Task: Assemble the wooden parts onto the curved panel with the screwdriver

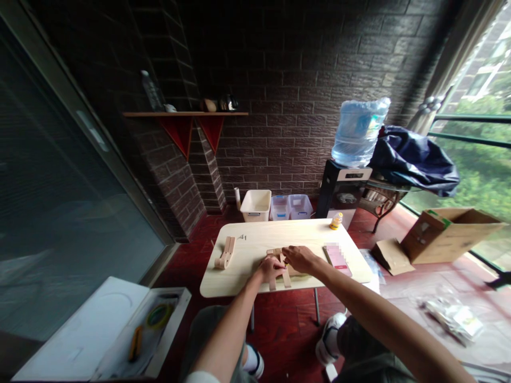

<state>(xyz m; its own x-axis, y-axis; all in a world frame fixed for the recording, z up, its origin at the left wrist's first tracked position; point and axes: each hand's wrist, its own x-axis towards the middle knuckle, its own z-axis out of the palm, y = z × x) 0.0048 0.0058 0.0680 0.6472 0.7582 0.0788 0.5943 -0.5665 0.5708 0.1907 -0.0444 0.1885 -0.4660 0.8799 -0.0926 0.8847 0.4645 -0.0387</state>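
Bare forearms reach over the desk. Left hand holds wooden assembly; right hand's fingers bend, content I cannot tell. Weak support could cause slipping.

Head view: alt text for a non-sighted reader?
A person's left hand and right hand work close together on wooden parts at a pale table. Another wooden piece lies to the left; a yellow container stands near the far right corner. Beyond: bins, a water dispenser, dark brick wall.
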